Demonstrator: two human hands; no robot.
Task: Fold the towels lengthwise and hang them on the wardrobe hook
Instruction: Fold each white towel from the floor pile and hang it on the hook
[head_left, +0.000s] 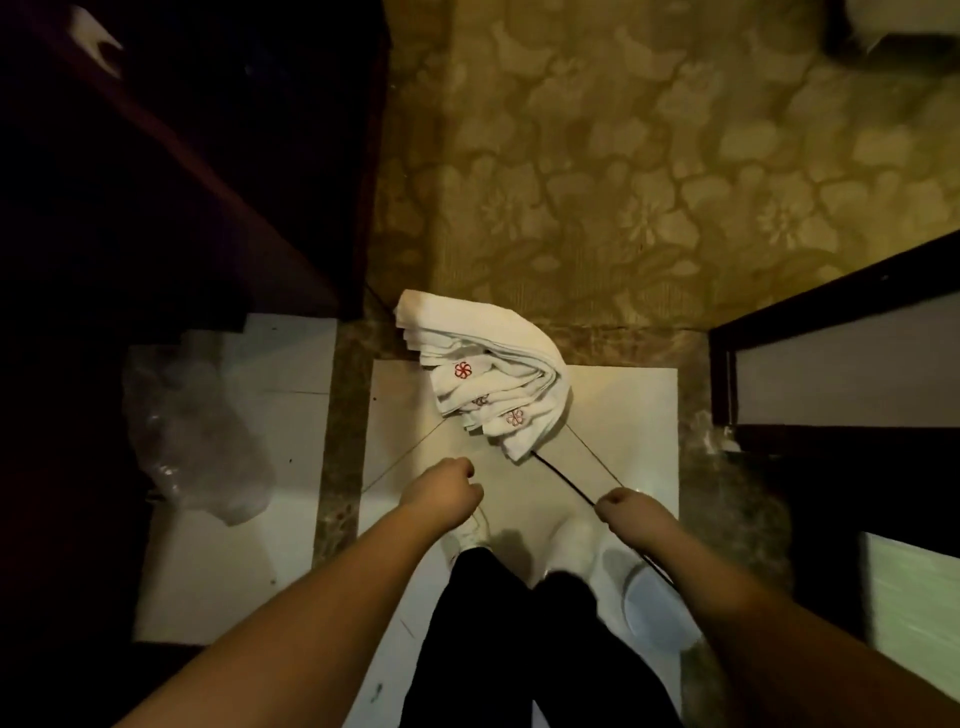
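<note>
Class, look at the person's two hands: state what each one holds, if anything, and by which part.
The right hand pinches the near end of a thin dark rod carrying the folded towels. The left hand is curled; nothing visible in it.

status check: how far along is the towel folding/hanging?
Done: the white towels look folded, draped as a bundle over a thin dark rod. In hand: the right hand grips the rod's near end; the left hand is curled, apparently holding nothing. Left: hanging; no wardrobe hook visible.

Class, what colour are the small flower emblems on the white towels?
Red, seen in the head view on the towels.
</note>
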